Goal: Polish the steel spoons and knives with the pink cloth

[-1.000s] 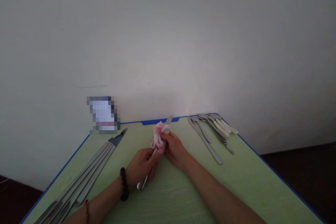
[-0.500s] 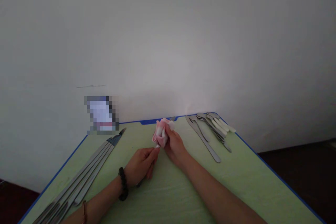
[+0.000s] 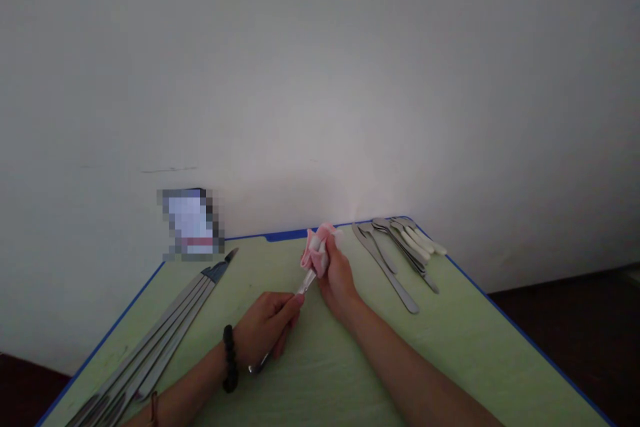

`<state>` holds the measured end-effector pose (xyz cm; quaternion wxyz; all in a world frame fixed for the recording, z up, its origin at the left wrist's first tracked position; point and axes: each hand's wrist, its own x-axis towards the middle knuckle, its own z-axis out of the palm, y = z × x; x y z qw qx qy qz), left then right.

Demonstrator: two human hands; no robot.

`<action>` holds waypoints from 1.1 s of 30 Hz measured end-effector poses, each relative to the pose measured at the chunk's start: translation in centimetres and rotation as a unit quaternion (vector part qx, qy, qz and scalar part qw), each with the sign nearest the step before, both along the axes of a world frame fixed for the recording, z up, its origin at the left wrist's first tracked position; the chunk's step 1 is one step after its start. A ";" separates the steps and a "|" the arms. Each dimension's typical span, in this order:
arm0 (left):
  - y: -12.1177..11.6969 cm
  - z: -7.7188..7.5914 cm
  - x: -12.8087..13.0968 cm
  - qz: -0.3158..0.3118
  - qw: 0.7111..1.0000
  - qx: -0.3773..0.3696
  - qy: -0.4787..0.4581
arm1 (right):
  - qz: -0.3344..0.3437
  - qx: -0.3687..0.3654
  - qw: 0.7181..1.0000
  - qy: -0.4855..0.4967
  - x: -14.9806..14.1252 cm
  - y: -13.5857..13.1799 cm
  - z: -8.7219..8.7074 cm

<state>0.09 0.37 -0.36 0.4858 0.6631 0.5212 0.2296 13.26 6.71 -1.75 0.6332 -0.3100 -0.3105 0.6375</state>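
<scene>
My left hand (image 3: 270, 323) is closed round the handle of a table knife (image 3: 307, 280), whose butt end shows below the fingers. Wrapped about the knife's far part is a pink and white cloth (image 3: 315, 255), which hides the blade's tip. My right hand (image 3: 339, 277) pinches this cloth around the metal, just above the tabletop's middle. Several long knives (image 3: 170, 327) lie side by side to the left of my left forearm. Right of my right hand rest a knife (image 3: 390, 273) and a fork (image 3: 379, 247).
A pile of spoons (image 3: 405, 247) and several white-handled pieces of cutlery (image 3: 423, 240) lie at the back right. A blurred-out phone-like device (image 3: 193, 223) leans on the wall (image 3: 320, 80) at the back left. The green table (image 3: 450, 340) has a blue edge.
My right hand and the cloth have slid along the knife away from my left hand, baring more metal between them. The blade tip that stuck out beyond the cloth is now covered.
</scene>
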 end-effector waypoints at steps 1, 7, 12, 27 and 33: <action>0.1 -0.1 0.0 0.005 1.000 -0.004 -0.008 | -0.007 -0.005 0.999 -0.033 -0.1 -0.1 -0.3; 0.3 -0.8 -0.1 0.028 0.998 -0.012 -0.063 | 0.063 0.016 0.980 -0.187 -0.4 -0.9 -0.3; 0.1 -0.5 0.0 0.035 0.999 0.011 -0.025 | 0.060 0.004 0.981 -0.187 -0.5 -0.9 -0.2; -0.1 -0.6 -0.7 -0.036 0.995 -0.066 -0.061 | -0.025 0.015 0.965 -0.260 0.4 -0.7 0.2; 0.2 -0.7 -0.4 -0.014 0.996 -0.040 -0.077 | 0.032 0.078 0.932 -0.353 -0.2 -1.7 0.6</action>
